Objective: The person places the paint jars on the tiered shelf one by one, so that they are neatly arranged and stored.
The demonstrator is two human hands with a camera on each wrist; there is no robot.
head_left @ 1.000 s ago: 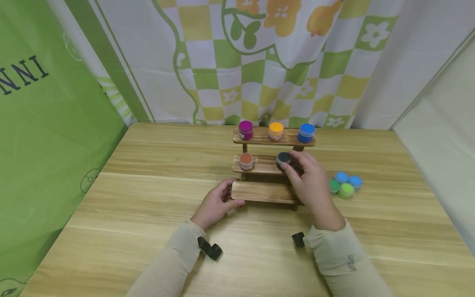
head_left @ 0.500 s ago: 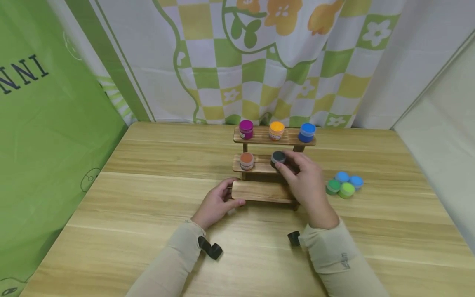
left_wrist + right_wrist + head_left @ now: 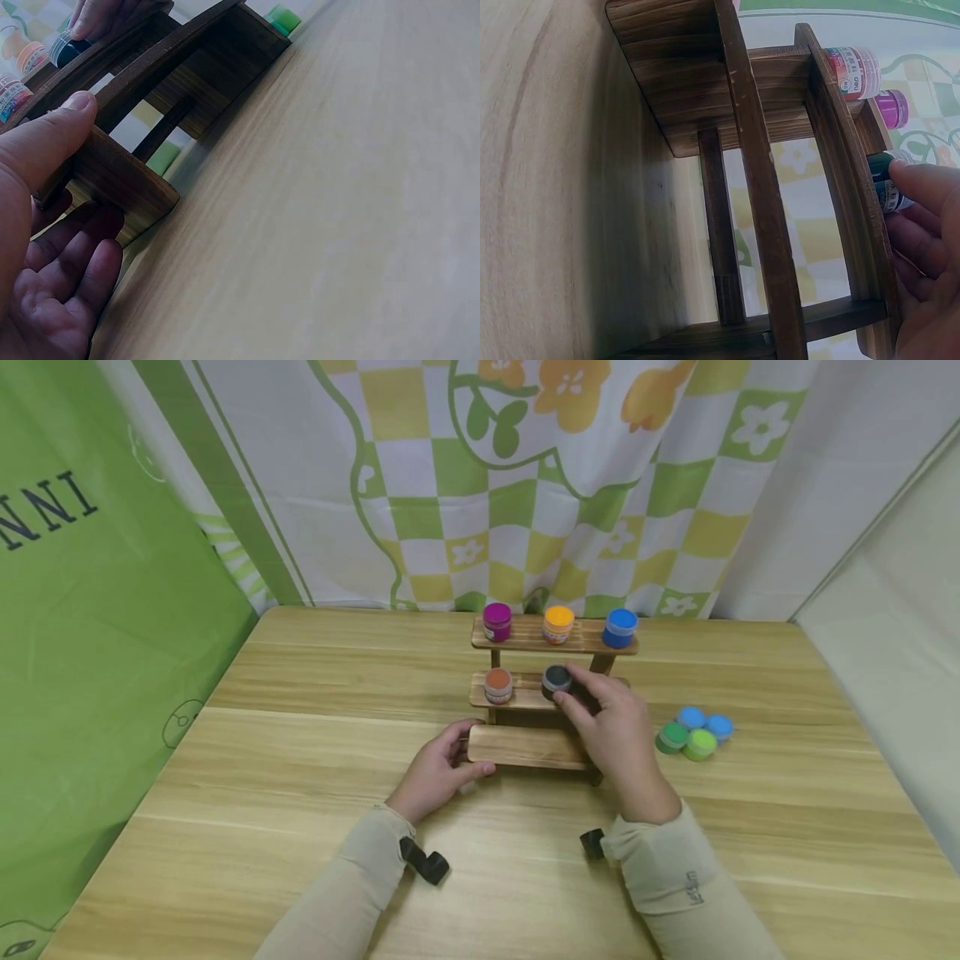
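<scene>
A wood-grained counter [image 3: 300, 693] is backed by a checked curtain [image 3: 517, 518] with flowers, and a green cloth [image 3: 97, 627] is hung at the left. On the counter a three-tier wooden rack [image 3: 525, 703] is stood, its tiers stepped up toward the far side.

The rack's left end is gripped by the left hand [image 3: 437, 774], the thumb laid at the near edge of the bottom shelf [image 3: 528, 747] and the fingers bent around behind. A dark jar [image 3: 555, 683] is pinched between the thumb and fingers of the right hand [image 3: 621, 731]; it is held upright at the middle shelf [image 3: 527, 689], right of a brown jar [image 3: 497, 687]. Both are filled with colour, but the exact contents cannot be told.

Along the top shelf [image 3: 587, 635], a purple jar [image 3: 497, 623], an orange jar [image 3: 558, 626] and a blue jar [image 3: 620, 629] are set apart, left to right.

To the right of the rack, four small pots are clustered on the counter: two blue pots [image 3: 719, 727] farther off, a dark green pot [image 3: 671, 737] at the left and a light green pot [image 3: 700, 745] nearest.
</scene>
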